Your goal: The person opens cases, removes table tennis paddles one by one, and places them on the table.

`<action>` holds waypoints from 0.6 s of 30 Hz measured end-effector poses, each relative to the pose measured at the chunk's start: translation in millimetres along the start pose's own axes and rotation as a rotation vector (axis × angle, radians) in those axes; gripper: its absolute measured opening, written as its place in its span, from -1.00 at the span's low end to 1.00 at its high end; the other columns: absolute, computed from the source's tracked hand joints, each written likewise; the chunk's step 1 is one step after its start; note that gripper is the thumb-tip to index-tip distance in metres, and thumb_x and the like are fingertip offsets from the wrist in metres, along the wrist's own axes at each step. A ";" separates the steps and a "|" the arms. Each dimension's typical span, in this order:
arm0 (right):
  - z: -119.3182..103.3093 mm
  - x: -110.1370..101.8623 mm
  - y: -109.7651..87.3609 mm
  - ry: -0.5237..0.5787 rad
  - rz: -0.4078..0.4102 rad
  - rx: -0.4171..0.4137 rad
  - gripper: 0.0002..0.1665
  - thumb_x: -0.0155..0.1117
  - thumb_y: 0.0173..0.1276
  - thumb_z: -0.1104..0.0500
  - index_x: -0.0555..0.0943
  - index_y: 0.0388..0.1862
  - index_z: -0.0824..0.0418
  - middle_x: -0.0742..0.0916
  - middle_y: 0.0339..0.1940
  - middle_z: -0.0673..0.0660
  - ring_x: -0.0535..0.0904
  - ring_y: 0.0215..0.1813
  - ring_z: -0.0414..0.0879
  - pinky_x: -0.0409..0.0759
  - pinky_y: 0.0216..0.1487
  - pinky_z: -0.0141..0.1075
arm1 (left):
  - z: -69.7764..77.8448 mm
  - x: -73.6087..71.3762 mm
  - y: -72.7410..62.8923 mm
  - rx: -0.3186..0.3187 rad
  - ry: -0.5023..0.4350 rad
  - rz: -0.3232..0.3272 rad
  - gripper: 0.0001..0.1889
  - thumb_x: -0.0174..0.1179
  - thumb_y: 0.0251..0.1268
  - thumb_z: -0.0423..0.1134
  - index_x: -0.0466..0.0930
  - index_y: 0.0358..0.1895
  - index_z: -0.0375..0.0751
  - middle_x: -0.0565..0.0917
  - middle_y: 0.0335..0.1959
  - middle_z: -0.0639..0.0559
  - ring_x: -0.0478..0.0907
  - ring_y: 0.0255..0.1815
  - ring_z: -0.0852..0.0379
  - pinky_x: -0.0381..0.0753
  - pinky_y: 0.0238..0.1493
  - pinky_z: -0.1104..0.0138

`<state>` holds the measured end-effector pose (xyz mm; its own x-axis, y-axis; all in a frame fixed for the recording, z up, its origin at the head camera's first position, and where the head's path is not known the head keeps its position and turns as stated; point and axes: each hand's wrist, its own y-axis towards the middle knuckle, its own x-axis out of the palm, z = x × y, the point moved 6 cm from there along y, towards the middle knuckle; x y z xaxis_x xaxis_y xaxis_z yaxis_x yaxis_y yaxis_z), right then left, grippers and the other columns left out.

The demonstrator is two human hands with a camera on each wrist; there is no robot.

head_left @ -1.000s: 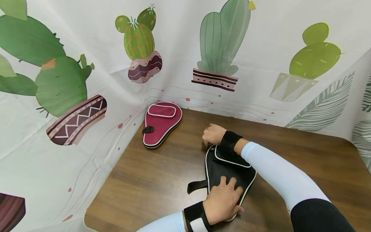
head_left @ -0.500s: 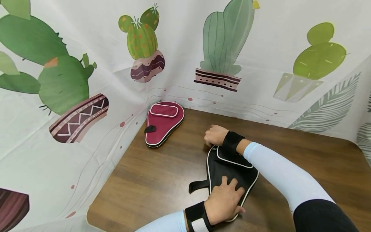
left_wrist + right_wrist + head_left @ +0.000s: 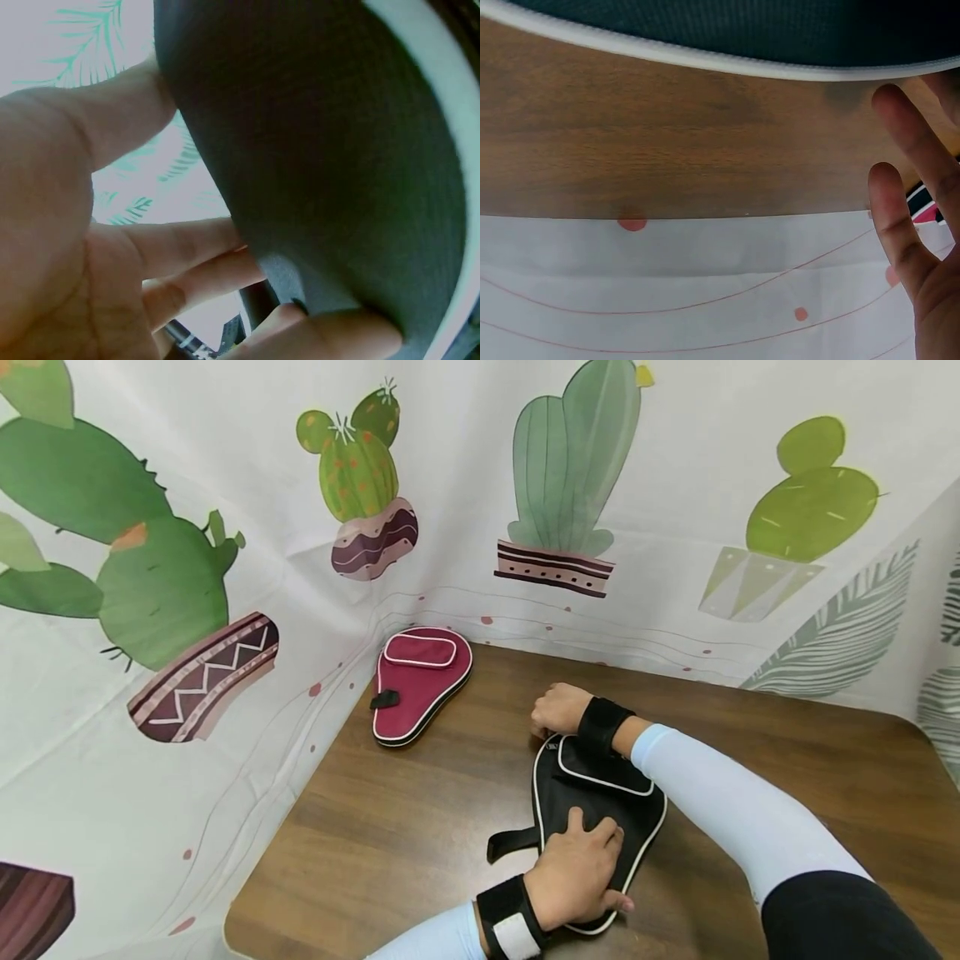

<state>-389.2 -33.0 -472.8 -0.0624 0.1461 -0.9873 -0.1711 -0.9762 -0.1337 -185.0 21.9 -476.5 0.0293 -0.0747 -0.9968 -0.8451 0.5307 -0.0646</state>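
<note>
A black paddle-shaped table tennis bat case (image 3: 558, 793) with white piping lies on the table, pocket at its far end. My left hand (image 3: 573, 868) rests on its narrow near end, fingers spread and thumb at the right edge. The left wrist view shows the palm beside the dark case fabric (image 3: 322, 150). At the far left edge of the case, my right hand (image 3: 562, 708) grips with curled fingers; what the fingertips pinch is hidden. Two looser fingers (image 3: 891, 206) show in the right wrist view, below the white piping (image 3: 780, 71).
A similar magenta case (image 3: 412, 693) with a black tab lies at the table's far left corner. The black case's strap (image 3: 513, 843) sticks out to its left over the wooden table (image 3: 360, 835). A cactus-print cloth (image 3: 450, 527) hangs along the back and left.
The left hand has shifted slightly farther up the case, showing more of its narrow tip. The right hand has edged slightly right along the far edge. The view has shifted a little.
</note>
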 end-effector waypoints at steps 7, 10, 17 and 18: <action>4.6 -1.7 -6.4 0.023 -0.025 0.031 -0.37 0.31 0.26 0.39 0.12 -0.72 0.00 0.11 -0.66 -0.15 -0.04 -0.55 -0.22 0.05 -0.42 -0.33 | -0.4 1.2 1.6 0.001 0.007 -0.001 -0.13 0.10 0.15 0.56 0.54 0.38 0.04 0.47 0.22 0.21 0.35 -0.09 0.04 0.48 -0.64 0.37; 7.6 0.5 -8.6 0.017 -0.039 0.037 -0.38 0.29 0.26 0.39 0.12 -0.72 -0.01 0.14 -0.65 -0.15 -0.02 -0.55 -0.22 0.07 -0.42 -0.32 | -0.4 1.1 1.6 -0.004 0.003 -0.014 -0.13 0.10 0.16 0.56 0.53 0.39 0.05 0.46 0.23 0.21 0.34 -0.08 0.04 0.48 -0.63 0.37; 18.3 5.8 -19.5 -0.013 -0.034 0.073 -0.41 0.30 0.26 0.32 0.17 -0.74 -0.03 0.29 -0.65 -0.16 0.13 -0.57 -0.21 0.22 -0.45 -0.27 | 0.0 -0.1 1.0 -0.025 -0.004 0.000 -0.13 0.15 0.13 0.56 0.54 0.38 0.05 0.46 0.22 0.23 0.35 -0.08 0.03 0.51 -0.60 0.35; 19.5 6.5 -21.2 -0.016 -0.030 0.076 -0.42 0.31 0.28 0.29 0.18 -0.74 -0.03 0.31 -0.66 -0.17 0.15 -0.57 -0.22 0.25 -0.46 -0.26 | 0.1 0.0 0.9 -0.024 -0.005 -0.002 -0.13 0.15 0.13 0.55 0.54 0.38 0.05 0.47 0.22 0.22 0.35 -0.09 0.03 0.51 -0.60 0.35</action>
<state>-405.2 -8.2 -474.7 -0.0715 0.1782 -0.9814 -0.2473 -0.9564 -0.1556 -185.7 22.4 -476.5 0.0330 -0.0716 -0.9969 -0.8575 0.5104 -0.0650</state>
